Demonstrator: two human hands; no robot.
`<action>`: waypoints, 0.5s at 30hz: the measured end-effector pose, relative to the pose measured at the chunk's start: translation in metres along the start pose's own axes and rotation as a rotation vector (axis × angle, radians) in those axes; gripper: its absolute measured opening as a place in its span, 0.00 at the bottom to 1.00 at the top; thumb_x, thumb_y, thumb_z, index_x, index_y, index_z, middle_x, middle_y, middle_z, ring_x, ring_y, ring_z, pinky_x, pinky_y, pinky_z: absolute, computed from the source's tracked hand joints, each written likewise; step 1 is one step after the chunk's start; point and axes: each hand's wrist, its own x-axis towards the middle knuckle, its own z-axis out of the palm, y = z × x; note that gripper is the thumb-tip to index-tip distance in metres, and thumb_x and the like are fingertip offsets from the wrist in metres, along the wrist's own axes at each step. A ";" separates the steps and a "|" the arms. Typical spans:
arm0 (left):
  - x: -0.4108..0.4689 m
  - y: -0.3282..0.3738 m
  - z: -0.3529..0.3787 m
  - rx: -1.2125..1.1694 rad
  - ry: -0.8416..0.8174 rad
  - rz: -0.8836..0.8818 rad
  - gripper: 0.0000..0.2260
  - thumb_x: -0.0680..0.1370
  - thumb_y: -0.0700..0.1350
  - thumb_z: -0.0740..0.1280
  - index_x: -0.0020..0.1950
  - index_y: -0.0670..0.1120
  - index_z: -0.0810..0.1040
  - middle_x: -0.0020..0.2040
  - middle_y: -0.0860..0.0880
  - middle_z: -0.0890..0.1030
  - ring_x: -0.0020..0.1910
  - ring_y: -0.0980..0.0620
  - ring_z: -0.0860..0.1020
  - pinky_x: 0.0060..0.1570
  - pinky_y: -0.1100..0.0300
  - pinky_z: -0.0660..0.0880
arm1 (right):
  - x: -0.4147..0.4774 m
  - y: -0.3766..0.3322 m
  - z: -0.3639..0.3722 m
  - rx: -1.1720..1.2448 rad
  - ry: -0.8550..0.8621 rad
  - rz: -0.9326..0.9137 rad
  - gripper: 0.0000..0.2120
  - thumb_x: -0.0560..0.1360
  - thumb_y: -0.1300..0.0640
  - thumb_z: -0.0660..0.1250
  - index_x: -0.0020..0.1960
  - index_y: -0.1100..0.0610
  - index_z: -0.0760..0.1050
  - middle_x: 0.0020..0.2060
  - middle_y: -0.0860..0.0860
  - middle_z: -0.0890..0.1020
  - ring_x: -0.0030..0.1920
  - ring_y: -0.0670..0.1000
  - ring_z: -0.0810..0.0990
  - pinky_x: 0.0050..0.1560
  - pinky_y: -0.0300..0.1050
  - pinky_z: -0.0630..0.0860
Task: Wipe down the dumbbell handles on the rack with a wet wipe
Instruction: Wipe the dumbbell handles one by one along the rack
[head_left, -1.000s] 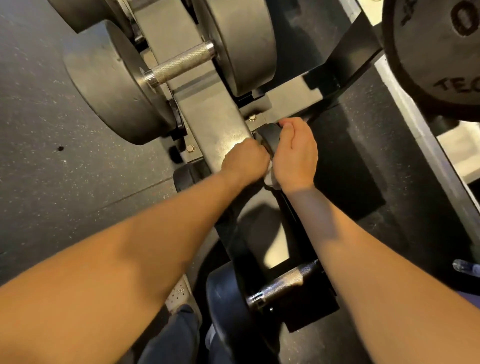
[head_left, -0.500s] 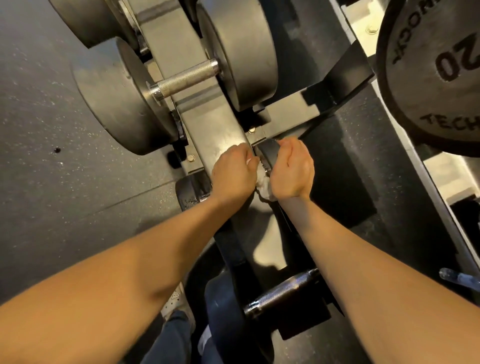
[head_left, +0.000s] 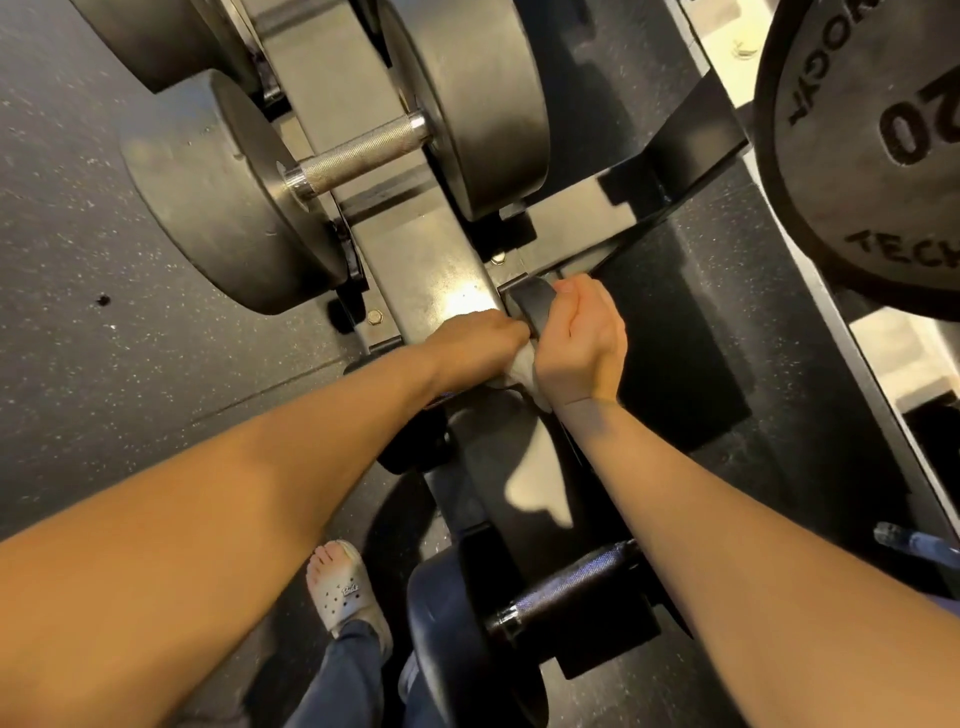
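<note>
A small black dumbbell (head_left: 530, 304) lies across the rack upright (head_left: 415, 249), mostly hidden under my hands. My left hand (head_left: 472, 348) is curled in a fist over its handle and grips a white wet wipe (head_left: 522, 366), which shows between the two hands. My right hand (head_left: 582, 343) grips the dumbbell's black right end. The handle itself is hidden. Above it a large grey dumbbell rests on the rack with a bare knurled handle (head_left: 363, 153). Below it a black dumbbell shows a dark handle (head_left: 566, 587).
A big weight plate marked 20 (head_left: 872, 145) hangs at the upper right. A black rack foot (head_left: 675, 171) runs toward it. My sandalled foot (head_left: 343, 587) stands on the dark rubber floor (head_left: 104, 364). A clear bottle (head_left: 914, 540) lies at the right edge.
Both hands stay on the small dumbbell and have drifted slightly down in view. More of the wipe shows between them. My foot has come into view.
</note>
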 end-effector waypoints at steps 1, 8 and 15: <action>0.002 0.002 -0.004 -0.202 -0.038 -0.079 0.11 0.82 0.44 0.59 0.40 0.46 0.74 0.43 0.47 0.77 0.41 0.49 0.73 0.46 0.55 0.69 | 0.000 0.001 0.000 0.007 -0.006 -0.016 0.14 0.81 0.56 0.54 0.40 0.58 0.70 0.34 0.45 0.68 0.38 0.50 0.70 0.40 0.47 0.66; 0.000 -0.010 -0.008 -0.300 -0.353 -0.054 0.15 0.77 0.47 0.67 0.49 0.34 0.81 0.45 0.39 0.82 0.41 0.44 0.78 0.44 0.52 0.74 | 0.001 0.003 -0.002 -0.044 -0.044 -0.018 0.14 0.81 0.55 0.54 0.40 0.57 0.70 0.35 0.47 0.69 0.38 0.50 0.69 0.40 0.46 0.66; -0.007 -0.005 0.026 0.501 0.275 0.148 0.12 0.81 0.51 0.67 0.59 0.45 0.75 0.49 0.48 0.78 0.47 0.47 0.76 0.47 0.58 0.70 | 0.000 0.001 -0.003 -0.081 -0.049 0.010 0.12 0.82 0.54 0.54 0.43 0.53 0.71 0.36 0.44 0.70 0.40 0.49 0.71 0.42 0.44 0.65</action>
